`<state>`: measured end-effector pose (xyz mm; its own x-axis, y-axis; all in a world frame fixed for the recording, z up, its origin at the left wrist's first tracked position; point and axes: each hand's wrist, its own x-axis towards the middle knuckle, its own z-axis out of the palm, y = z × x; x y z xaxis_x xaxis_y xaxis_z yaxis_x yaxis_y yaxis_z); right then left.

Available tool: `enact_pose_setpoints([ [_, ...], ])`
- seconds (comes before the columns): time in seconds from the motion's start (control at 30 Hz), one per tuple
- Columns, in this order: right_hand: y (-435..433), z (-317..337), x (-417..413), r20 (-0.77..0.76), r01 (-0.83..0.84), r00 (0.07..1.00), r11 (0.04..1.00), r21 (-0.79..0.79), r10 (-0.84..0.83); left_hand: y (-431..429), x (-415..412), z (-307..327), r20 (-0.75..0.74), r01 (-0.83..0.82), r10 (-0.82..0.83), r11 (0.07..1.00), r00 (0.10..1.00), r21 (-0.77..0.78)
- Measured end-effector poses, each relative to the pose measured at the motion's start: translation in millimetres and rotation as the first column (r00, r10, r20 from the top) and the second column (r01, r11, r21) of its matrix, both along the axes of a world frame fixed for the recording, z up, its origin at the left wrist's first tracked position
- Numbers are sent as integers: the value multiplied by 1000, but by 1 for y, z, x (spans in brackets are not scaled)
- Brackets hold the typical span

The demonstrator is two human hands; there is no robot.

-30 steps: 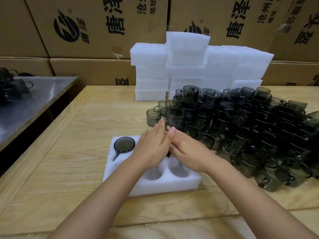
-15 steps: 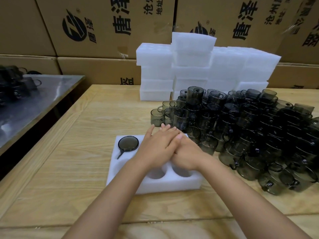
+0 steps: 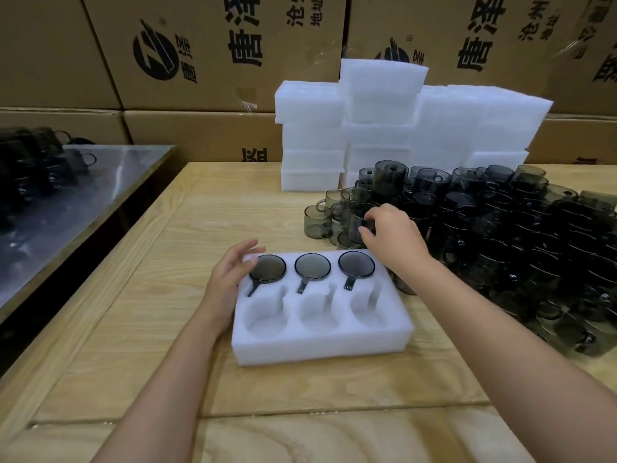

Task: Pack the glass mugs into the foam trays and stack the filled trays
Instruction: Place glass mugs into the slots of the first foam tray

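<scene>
A white foam tray [image 3: 320, 345] lies on the wooden table in front of me. Its far row holds three smoky glass mugs [image 3: 312, 267], handles pointing toward me; the three near pockets hold nothing. My left hand [image 3: 230, 274] rests open against the tray's far left corner, fingers by the left mug. My right hand [image 3: 392, 237] reaches past the tray to the edge of the mug pile [image 3: 500, 242] and closes its fingers around a mug [image 3: 359, 217] there.
Stacks of white foam trays [image 3: 384, 128] stand at the back of the table. Cardboard boxes [image 3: 217, 51] form a wall behind. A metal-topped table [image 3: 83, 195] with more dark mugs stands to the left across a gap.
Both hands were pressed together over the tray's far row. Now they have parted, showing two more mugs seated; the right hand has reached to the pile and gripped a mug.
</scene>
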<state>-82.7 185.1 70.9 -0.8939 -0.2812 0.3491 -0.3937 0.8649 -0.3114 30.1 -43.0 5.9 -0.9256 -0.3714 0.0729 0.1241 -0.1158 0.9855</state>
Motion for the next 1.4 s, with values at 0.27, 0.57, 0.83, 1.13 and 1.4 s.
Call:
enact_pose_setpoints([
  [0.27, -6, 8, 18, -220, -181, 964, 975, -129, 149, -5, 0, -4, -22, 92, -93, 995, 995, -24],
  [0.57, -52, 1, 109, -83, -699, 694, 641, -318, 715, -4, -1, -2, -60, 113, -111, 993, 992, 26],
  [0.83, -43, -12, 110, 62, -686, 691, 680, -259, 721, -3, -1, -4, -59, 134, -134, 991, 989, 0],
  [1.13, -56, 6, 114, 211, -664, 736, 746, 43, 643, -2, 1, -2, -30, 114, -116, 992, 993, -58],
  [1.4, -56, 2, 114, 183, -600, 795, 794, 99, 578, -4, 1, -4, -46, 113, -121, 982, 992, -150],
])
